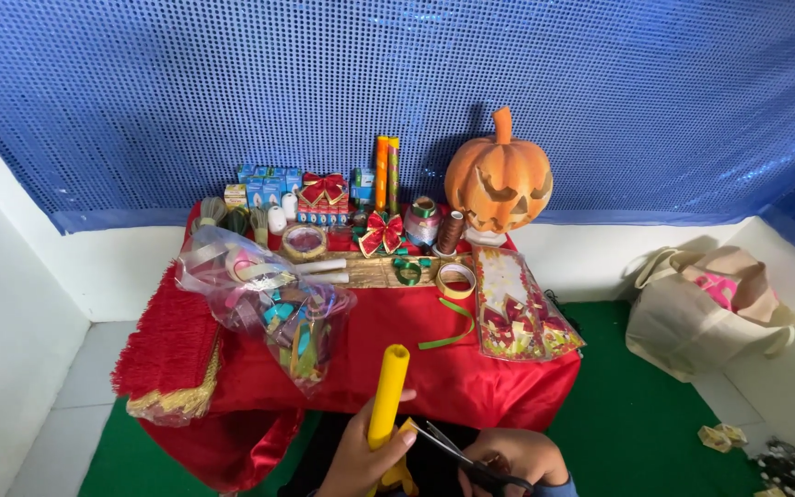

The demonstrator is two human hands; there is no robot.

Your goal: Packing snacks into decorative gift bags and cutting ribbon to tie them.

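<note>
Yellow paper roll gripped in left hand; right hand closes scissors, apparently mid-cut at its base, blades needing steady alignment.

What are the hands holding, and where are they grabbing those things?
The left hand holds a yellow roll, gripping its lower part. The right hand holds scissors by the handles, with the open blades at the roll's bottom end.

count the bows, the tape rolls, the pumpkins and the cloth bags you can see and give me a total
Red bows: 2
Tape rolls: 2
Pumpkins: 1
Cloth bags: 1
Total: 6
</note>
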